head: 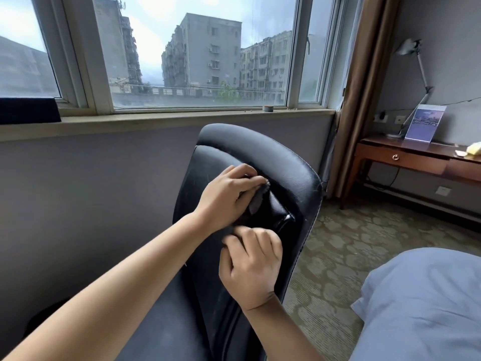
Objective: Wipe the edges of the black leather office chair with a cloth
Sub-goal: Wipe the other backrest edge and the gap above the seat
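The black leather office chair (pixel 263 155) fills the middle of the view, its backrest top pointing toward the window. My left hand (pixel 226 196) grips a small dark grey cloth (pixel 256 200) and holds it against the padded upper part of the backrest. Only a strip of the cloth shows below the fingers. My right hand (pixel 250 264) sits just below, fingers curled and fingertips on the leather near the cushion's seam. Whether it holds part of the cloth is hidden.
A grey wall and a wide window sill (pixel 166 121) run behind the chair. A wooden desk (pixel 406 155) with a lamp (pixel 413 82) stands at the right. A blue-covered bed (pixel 426 303) lies at the lower right, patterned carpet (pixel 338 243) between it and the chair.
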`<state>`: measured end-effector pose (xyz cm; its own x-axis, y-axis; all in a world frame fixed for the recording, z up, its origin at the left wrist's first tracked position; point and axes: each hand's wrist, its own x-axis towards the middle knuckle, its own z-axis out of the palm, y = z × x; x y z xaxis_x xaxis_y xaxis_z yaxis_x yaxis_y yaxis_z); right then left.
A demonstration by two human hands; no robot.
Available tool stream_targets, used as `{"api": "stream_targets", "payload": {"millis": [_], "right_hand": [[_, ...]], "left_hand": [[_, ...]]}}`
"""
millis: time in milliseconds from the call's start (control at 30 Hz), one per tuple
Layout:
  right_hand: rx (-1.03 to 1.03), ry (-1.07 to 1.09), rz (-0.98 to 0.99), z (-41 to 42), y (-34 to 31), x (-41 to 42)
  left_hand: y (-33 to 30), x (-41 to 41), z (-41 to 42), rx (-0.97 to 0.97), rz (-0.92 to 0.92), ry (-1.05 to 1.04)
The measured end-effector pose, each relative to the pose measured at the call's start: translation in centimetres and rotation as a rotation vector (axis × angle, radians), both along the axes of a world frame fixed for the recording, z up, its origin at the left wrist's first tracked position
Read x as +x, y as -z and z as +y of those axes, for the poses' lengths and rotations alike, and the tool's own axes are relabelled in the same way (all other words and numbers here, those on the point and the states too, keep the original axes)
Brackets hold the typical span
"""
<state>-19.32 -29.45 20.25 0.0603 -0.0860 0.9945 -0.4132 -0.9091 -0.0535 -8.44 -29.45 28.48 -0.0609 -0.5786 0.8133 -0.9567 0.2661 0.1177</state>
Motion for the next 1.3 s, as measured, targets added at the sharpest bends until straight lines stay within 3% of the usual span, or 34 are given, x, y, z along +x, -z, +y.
{"api": "stream_targets", "payload": {"millis": [433,567,700,833,1300], "right_hand": [[0.036,0.066,0.076,0.1,-0.2,0.2],[0.042,0.140,0.129,0.3,-0.3,0.1],[0.089,0.189,0.163,1.1,-0.4,-0.1],[0.173,0.184,0.153,2.2,-2.5,0.2],[0.287,0.154,0.145,0.9,-6.2,1.4]], "left_hand": [[-3.3,7.8,-4.9,0.301,0.017,-0.432],[-2.9,7.6,-4.7,0.219,0.069,-0.292],[-2.1,5.6,-2.9,0.142,-0.017,-0.018],[-1.2,3.9,-1.4,0.093,-0.047,0.126],[-0.9,3.3,-1.0,0.134,0.059,0.099]]}}
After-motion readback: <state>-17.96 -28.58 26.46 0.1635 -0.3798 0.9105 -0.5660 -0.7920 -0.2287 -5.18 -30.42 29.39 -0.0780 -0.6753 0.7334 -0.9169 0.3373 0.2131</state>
